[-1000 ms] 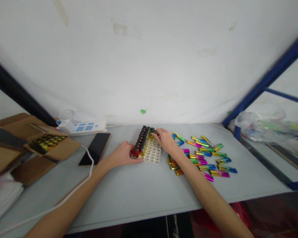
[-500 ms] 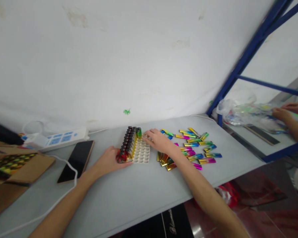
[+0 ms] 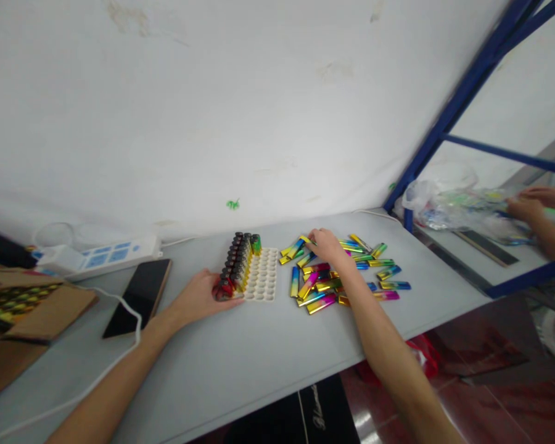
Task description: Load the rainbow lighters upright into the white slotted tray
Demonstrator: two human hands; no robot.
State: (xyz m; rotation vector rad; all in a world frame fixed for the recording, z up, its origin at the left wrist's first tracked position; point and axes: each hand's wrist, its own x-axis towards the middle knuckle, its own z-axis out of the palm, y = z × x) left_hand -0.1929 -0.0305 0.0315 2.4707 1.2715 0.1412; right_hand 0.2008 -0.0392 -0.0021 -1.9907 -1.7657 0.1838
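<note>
My left hand [image 3: 204, 296] grips the near left corner of a pale tray [image 3: 263, 279] with rows of round holes. Lighters [image 3: 235, 262] with dark tops stand upright in the tray's left rows, and a green one [image 3: 256, 245] stands at the back of a further row. To the right lies a pile of shiny, flat, two-coloured metallic pieces [image 3: 321, 303], lighter-like in shape. My right hand [image 3: 326, 243] is at the back left of this pile, fingers bent down together beside a yellow-and-blue piece [image 3: 297, 246]. What its fingertips hold, if anything, is hidden.
A dark phone [image 3: 139, 299], a white power strip [image 3: 115, 256] and a white cable [image 3: 136, 320] lie left, beside an open cardboard box [image 3: 69, 314]. Blue metal frame bars [image 3: 420, 166] rise right. Beyond them are another person's hands [image 3: 531, 206] near plastic bags [image 3: 453, 206].
My right hand has moved right, from the tray's back edge to the metallic pieces. My left hand still grips the tray corner. The view has shifted slightly.
</note>
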